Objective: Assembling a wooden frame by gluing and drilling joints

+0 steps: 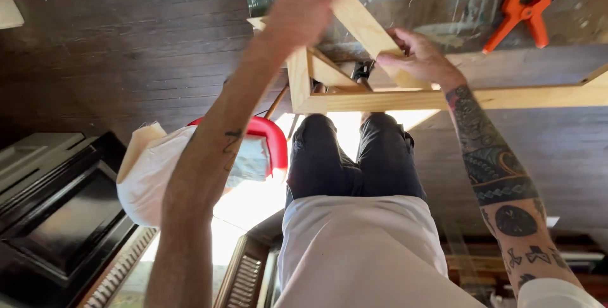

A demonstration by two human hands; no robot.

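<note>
At the left edge of the head view, a black cabinet (57, 219) and a white bag (149, 175) against a red-rimmed bin (272, 137) are sitting on the dark wood floor (126, 42), well apart from the work. Moving right, the left hand (308, 1) is reaching over the pale wooden frame (367, 96), closing on its diagonal brace (361, 23) near the corner; the fingers are blurred, so how tight the hold is cannot be told. The frame's corner is looking assembled already: upright, bottom rail and a small corner gusset are meeting squarely, while the long brace appears only being positioned, not visibly fastened. Further right, the right hand (415, 58) is pinching the brace's lower end where it is meeting the rail, fingers curled around it, thumb on top. Beyond it, an orange spring clamp (522, 10) is lying unused on the paint-stained bench top (443, 4), suggesting clamping is still to come.
</note>
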